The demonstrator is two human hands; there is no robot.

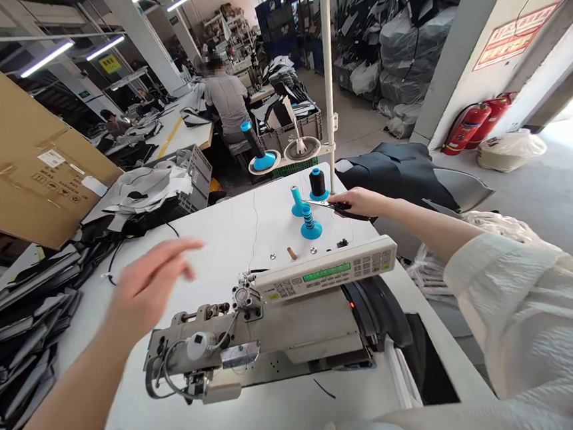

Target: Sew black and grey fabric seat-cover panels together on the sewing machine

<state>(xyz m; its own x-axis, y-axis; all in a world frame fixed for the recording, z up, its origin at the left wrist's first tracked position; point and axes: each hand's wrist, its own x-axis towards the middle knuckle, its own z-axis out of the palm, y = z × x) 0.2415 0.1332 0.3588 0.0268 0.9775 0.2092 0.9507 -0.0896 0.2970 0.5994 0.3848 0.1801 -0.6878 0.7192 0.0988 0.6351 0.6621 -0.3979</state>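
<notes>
Workshop benches and a co-worker (226, 103) sit beyond my white surface (218, 234), where a sewing machine (301, 334) takes up the near part. My right hand (364, 203) has its grip closed round the black handles of the scissors (334, 205), over the far right of the surface. Their long axis runs roughly crosswise, blades pointing left, tips close to the light-blue spool (296, 199) and the striped spool (309, 220); whether they touch, I cannot tell. Just beyond the blades stands the black spool (317, 184). My left hand (147, 291), fingers loosely extended, seemingly empty, hangs well apart, so the right is nearer all 3 spools
</notes>
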